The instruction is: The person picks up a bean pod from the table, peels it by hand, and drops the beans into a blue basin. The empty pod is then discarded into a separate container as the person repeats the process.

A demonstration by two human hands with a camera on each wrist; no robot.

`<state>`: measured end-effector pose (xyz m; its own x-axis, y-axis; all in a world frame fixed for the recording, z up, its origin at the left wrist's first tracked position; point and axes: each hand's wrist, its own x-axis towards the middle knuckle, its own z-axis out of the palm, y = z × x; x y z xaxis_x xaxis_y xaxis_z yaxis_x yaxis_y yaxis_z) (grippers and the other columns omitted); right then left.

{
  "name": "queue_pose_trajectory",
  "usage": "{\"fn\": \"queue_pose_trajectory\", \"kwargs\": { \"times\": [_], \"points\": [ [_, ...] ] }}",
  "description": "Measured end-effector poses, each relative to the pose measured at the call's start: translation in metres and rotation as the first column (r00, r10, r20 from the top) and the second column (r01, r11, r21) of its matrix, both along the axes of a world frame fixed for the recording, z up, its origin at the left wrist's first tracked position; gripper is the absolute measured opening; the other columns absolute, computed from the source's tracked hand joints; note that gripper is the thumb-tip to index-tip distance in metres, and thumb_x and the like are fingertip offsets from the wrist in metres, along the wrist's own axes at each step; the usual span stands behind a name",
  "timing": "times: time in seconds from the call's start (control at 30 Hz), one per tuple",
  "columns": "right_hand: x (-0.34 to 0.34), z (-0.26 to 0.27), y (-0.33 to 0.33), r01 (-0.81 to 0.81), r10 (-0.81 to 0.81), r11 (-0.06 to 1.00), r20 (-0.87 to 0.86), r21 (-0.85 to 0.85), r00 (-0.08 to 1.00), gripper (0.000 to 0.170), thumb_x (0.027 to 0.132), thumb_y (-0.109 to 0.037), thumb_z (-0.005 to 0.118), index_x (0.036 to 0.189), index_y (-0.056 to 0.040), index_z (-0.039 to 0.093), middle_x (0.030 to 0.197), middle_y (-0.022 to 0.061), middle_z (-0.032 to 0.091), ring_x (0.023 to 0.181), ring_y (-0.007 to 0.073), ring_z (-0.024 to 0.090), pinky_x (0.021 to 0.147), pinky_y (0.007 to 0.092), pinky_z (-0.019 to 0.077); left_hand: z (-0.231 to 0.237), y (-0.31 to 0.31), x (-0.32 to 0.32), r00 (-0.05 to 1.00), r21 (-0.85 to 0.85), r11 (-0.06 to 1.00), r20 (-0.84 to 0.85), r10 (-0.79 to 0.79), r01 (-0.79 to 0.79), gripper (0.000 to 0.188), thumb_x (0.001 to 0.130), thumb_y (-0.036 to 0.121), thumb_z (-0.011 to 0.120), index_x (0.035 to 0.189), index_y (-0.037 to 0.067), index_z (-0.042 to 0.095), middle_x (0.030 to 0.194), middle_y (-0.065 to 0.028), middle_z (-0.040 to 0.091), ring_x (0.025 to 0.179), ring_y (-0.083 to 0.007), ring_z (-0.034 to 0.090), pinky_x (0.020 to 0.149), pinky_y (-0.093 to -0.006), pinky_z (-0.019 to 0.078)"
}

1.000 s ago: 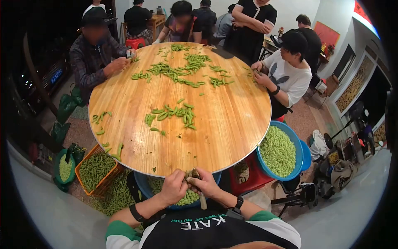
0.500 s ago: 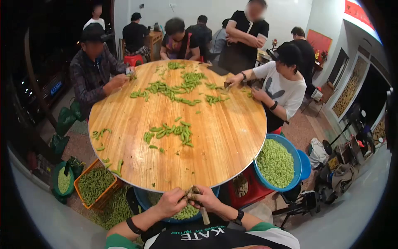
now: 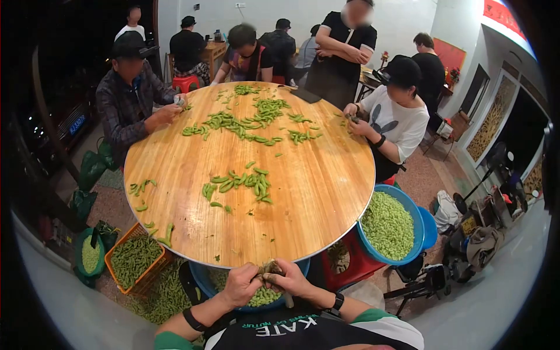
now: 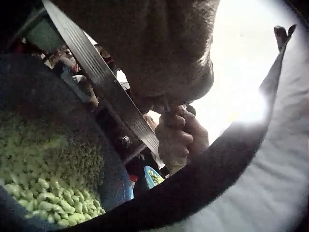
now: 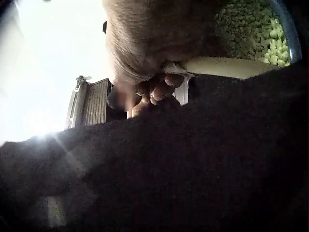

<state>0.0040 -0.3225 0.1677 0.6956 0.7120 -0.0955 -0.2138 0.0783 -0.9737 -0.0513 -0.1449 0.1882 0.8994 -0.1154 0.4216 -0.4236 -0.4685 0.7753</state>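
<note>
Both hands meet just off the near rim of the round tabletop (image 3: 315,192), above a blue basin (image 3: 200,281) of shelled beans (image 3: 263,298). Left grip (image 3: 239,286): fingers curled in, tips up against the other hand; can't tell what they pinch, contact point is hidden. Right grip (image 3: 291,281): fingers curled round a pale handle (image 3: 289,300).

Handle position: its top sits inside the right grip, its free end sticks out below, pointing down toward the person's dark apron (image 3: 291,326). Right wrist view agrees: handle leaves the underside of the hand and runs toward the basin wall. Whatever the handle carries at its upper end is covered by fingers. Left wrist view: back of the left hand is dark, the right hand's bent fingers show just past it, beans lie in the basin below. Lighting there is too harsh for more.

Nearest pods: a small green pile (image 3: 239,184) on the tabletop, well forward of both hands. Larger pod spread (image 3: 251,125) sits farther across. A few loose pods (image 3: 167,235) lie by the left rim, beside an orange crate (image 3: 147,274) of pods on the floor. Second blue basin (image 3: 421,224), full of beans, stands right of the tabletop.
</note>
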Motion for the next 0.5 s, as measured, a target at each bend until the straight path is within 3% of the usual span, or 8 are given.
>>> {"fn": "queue_pose_trajectory", "kwargs": {
  "times": [0.07,0.13,0.17,0.2,0.23,0.33,0.47,0.5],
  "points": [
    [0.000,0.003,-0.001,-0.015,0.015,1.000,0.013,-0.019,1.000,0.016,0.091,-0.014,0.060,0.099,-0.0035,0.052,0.073,0.0024,0.060,0.055,0.0057,0.051,0.047,0.0199,0.0393,-0.002,0.002,-0.004,1.000,0.003,1.000,-0.027,-0.003,0.003,0.008,0.077,0.007,0.059,0.076,0.000,0.056,0.069,-0.0172,0.052,0.062,-0.0342,0.055,0.055,-0.0379,0.0434],
    [-0.001,0.000,-0.001,-0.019,0.020,0.999,0.033,-0.041,0.999,0.016,0.090,-0.012,0.059,0.101,-0.0029,0.051,0.073,0.0027,0.060,0.056,0.0065,0.053,0.048,0.0202,0.0405,-0.008,0.001,-0.003,0.988,-0.135,0.990,-0.154,0.015,-0.036,0.010,0.076,0.007,0.059,0.080,-0.002,0.060,0.070,-0.0162,0.056,0.061,-0.0269,0.057,0.056,-0.0343,0.0441],
    [0.001,-0.004,-0.001,-0.011,0.016,1.000,0.176,-0.028,0.984,0.018,0.090,-0.011,0.058,0.103,-0.0026,0.051,0.075,0.0031,0.061,0.059,0.0070,0.055,0.051,0.0207,0.0423,-0.009,0.000,-0.003,0.988,-0.135,0.990,-0.153,0.013,-0.034,0.010,0.076,0.007,0.059,0.080,-0.002,0.060,0.070,-0.0162,0.056,0.061,-0.0269,0.057,0.056,-0.0343,0.0441],
    [0.003,-0.007,-0.001,-0.007,0.011,1.000,0.316,-0.014,0.949,0.019,0.089,-0.010,0.058,0.105,-0.0023,0.051,0.077,0.0034,0.062,0.063,0.0075,0.056,0.053,0.0213,0.0441,-0.010,0.001,-0.004,0.965,-0.201,0.978,-0.261,0.002,-0.056,0.012,0.076,0.007,0.059,0.082,-0.002,0.061,0.071,-0.0149,0.058,0.062,-0.0225,0.057,0.057,-0.0327,0.0443],
    [0.005,-0.004,-0.002,-0.008,0.012,1.000,0.317,-0.013,0.948,0.019,0.089,-0.010,0.058,0.105,-0.0023,0.051,0.077,0.0034,0.062,0.063,0.0075,0.056,0.053,0.0213,0.0441,-0.010,0.001,-0.004,0.931,-0.262,0.961,-0.365,-0.016,-0.087,0.013,0.076,0.007,0.059,0.084,-0.003,0.063,0.071,-0.0137,0.060,0.063,-0.0182,0.057,0.057,-0.0311,0.0444],
    [0.008,-0.001,-0.008,-0.098,0.128,0.985,0.217,-0.140,0.968,0.023,0.087,-0.008,0.058,0.108,-0.0022,0.050,0.077,0.0035,0.062,0.065,0.0088,0.058,0.055,0.0222,0.0458,-0.014,0.000,-0.005,0.924,-0.291,0.952,-0.382,-0.022,-0.098,0.015,0.076,0.008,0.058,0.086,-0.003,0.063,0.070,-0.0112,0.060,0.063,-0.0135,0.056,0.058,-0.0296,0.0443],
    [0.009,-0.003,-0.009,-0.064,0.085,0.994,0.278,-0.087,0.957,0.015,0.085,-0.008,0.057,0.097,-0.0009,0.051,0.072,0.0045,0.060,0.061,0.0102,0.057,0.052,0.0245,0.0440,-0.009,0.000,-0.013,0.892,-0.402,0.903,-0.448,-0.052,-0.149,0.013,0.078,0.010,0.059,0.083,-0.001,0.063,0.066,-0.0089,0.057,0.060,-0.0134,0.054,0.055,-0.0289,0.0427],
    [0.010,-0.004,-0.009,-0.064,0.098,0.992,0.341,-0.110,0.935,0.013,0.085,-0.009,0.059,0.093,-0.0012,0.052,0.069,0.0050,0.058,0.059,0.0115,0.056,0.051,0.0260,0.0429,-0.008,0.006,-0.016,0.927,-0.269,0.959,-0.375,-0.022,-0.086,0.014,0.077,0.009,0.059,0.085,-0.002,0.063,0.069,-0.0113,0.058,0.061,-0.0186,0.056,0.056,-0.0310,0.0439]
  ]
}}
